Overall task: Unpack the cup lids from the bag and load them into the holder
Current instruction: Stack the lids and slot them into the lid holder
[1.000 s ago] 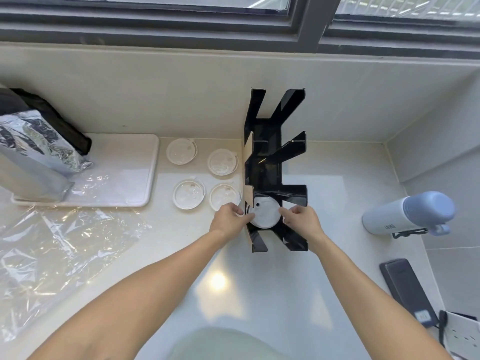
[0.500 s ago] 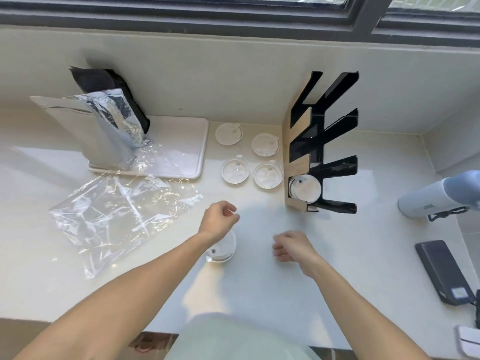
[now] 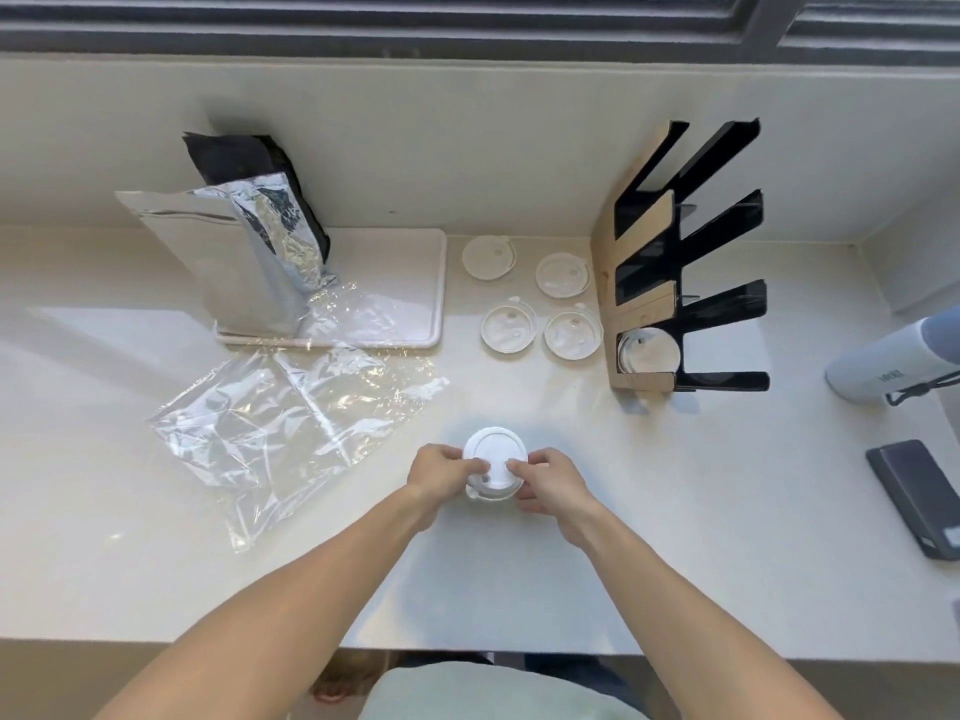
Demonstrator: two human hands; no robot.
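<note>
- Tabletop (image 3: 675, 537): pale, glossy, running under a window.
- Far left: white tray (image 3: 410, 288), with a clear plastic bag (image 3: 291, 428) spread flat in front of it.
- Centre rear: four clear lids (image 3: 535, 298) lying flat, two by two.
- Just beside them: black and wood holder (image 3: 644, 304), standing upright.
- Near edge, centre: stack of white lids (image 3: 493, 454).
- Right: pale bottle (image 3: 883, 371) on its side; dark phone (image 3: 919, 496) lying flat.

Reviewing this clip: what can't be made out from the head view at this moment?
- Lids between left hand and right hand: one or a stack, fingers cover the near edge.
- Holder: lid count in the bottom slot, side panel hides it.
- Bottle: cut by the right edge.
- Phone: cut by the right edge.
- Foil bag: contents unseen.
</note>
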